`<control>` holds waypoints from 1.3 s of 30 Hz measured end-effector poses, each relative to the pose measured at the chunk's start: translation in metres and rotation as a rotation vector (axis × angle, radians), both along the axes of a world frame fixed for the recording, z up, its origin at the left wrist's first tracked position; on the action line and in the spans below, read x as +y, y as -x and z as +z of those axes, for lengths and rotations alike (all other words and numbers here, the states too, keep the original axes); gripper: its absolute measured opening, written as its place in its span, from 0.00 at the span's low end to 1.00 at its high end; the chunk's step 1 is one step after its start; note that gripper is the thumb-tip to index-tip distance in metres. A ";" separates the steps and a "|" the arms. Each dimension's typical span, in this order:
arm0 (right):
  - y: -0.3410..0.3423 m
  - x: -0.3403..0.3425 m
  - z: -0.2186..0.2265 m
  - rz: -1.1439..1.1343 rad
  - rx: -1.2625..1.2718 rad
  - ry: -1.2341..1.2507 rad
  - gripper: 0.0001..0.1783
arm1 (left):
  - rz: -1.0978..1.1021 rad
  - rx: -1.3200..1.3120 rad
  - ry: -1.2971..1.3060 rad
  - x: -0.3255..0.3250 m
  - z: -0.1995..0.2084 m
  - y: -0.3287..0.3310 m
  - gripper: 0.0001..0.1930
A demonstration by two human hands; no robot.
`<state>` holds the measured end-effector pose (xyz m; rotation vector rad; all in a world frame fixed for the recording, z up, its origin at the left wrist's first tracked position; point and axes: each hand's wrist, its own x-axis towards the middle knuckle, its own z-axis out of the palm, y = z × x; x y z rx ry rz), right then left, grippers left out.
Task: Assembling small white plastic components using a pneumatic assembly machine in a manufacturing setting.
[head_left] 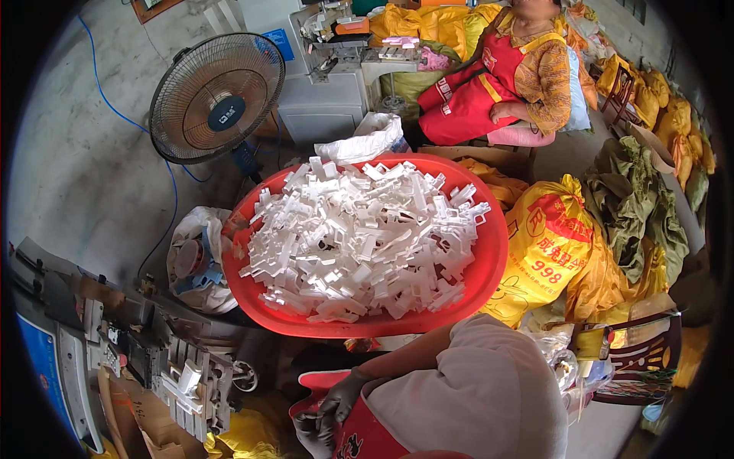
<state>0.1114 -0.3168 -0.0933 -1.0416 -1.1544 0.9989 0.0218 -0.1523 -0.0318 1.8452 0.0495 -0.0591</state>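
Note:
My right hand [344, 395], in a grey glove, rests low over my red apron [384, 423], its fingers curled together. Just below and to the left lies my left hand [309, 428], also gloved in grey, its fingers bent in against the right hand. No object shows in either hand, and the two seem to touch. In front of me stands a large red oval basin [367, 327], heaped with white plastic moulded parts [367, 237]. Neither hand reaches into it.
Left of the basin stand a black fan [218, 99] and a white sack [187, 252]. A machine fixture [187, 386] holds a white part at lower left. Yellow sacks [547, 252] lie on the right. Another person [497, 84] in a red apron sits beyond the basin, beside a machine.

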 end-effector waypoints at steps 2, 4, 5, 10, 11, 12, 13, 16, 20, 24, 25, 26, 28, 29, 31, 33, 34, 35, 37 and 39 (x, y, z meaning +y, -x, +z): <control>0.000 -0.001 0.000 0.019 0.006 0.016 0.29 | -0.026 0.005 0.015 0.005 -0.006 -0.001 0.09; 0.000 -0.001 0.001 0.037 0.012 0.033 0.30 | -0.050 0.028 0.050 0.008 -0.004 -0.002 0.09; 0.001 0.001 0.001 0.022 0.013 -0.039 0.31 | -0.073 0.050 0.083 0.010 -0.002 -0.003 0.08; 0.000 0.000 0.007 -0.038 -0.083 -0.088 0.33 | -0.115 0.143 0.278 0.016 -0.005 -0.004 0.09; -0.001 -0.003 0.016 -0.018 -0.088 -0.022 0.33 | -0.084 0.144 0.201 0.011 0.003 -0.003 0.10; -0.002 -0.006 0.021 0.002 -0.092 0.045 0.33 | -0.085 0.146 0.200 0.012 0.001 -0.003 0.10; -0.001 -0.005 0.020 0.002 -0.090 0.043 0.33 | -0.088 0.128 0.182 0.014 -0.001 -0.003 0.10; 0.000 -0.003 0.012 -0.028 -0.105 0.019 0.32 | -0.102 0.113 0.198 0.017 -0.006 -0.003 0.10; 0.000 -0.001 0.007 -0.011 -0.041 0.025 0.28 | -0.094 0.132 0.161 0.019 -0.010 -0.001 0.10; 0.003 0.001 -0.001 -0.025 0.026 -0.033 0.20 | -0.171 0.020 0.179 0.010 0.002 -0.002 0.10; 0.004 0.002 -0.003 -0.024 0.026 -0.033 0.20 | -0.183 -0.015 0.145 0.007 0.006 -0.002 0.09; 0.003 0.002 -0.003 -0.030 0.020 -0.009 0.19 | -0.193 -0.055 0.112 0.004 0.007 -0.003 0.09; 0.002 0.001 -0.002 -0.035 0.009 0.016 0.17 | -0.168 -0.048 0.087 0.005 0.001 0.000 0.09; 0.005 0.001 0.003 -0.060 0.011 0.035 0.16 | -0.144 -0.034 0.061 0.005 0.001 0.001 0.09; 0.004 0.001 0.004 -0.084 0.012 0.054 0.16 | -0.126 -0.034 0.068 0.003 0.002 -0.003 0.09; 0.003 0.001 0.000 -0.137 -0.061 0.074 0.17 | -0.111 -0.027 0.074 -0.002 0.009 -0.005 0.08; 0.004 0.003 -0.004 -0.138 -0.057 0.073 0.17 | -0.099 -0.022 0.095 -0.004 0.014 -0.006 0.08; 0.006 0.005 -0.005 -0.187 -0.091 0.004 0.18 | -0.083 -0.020 0.116 -0.006 0.016 -0.006 0.07; 0.007 0.006 -0.008 -0.233 -0.122 -0.066 0.19 | -0.072 0.021 0.144 0.002 0.005 -0.004 0.07; 0.006 0.004 0.000 -0.205 -0.122 0.020 0.21 | -0.062 0.062 0.171 0.003 0.004 -0.003 0.07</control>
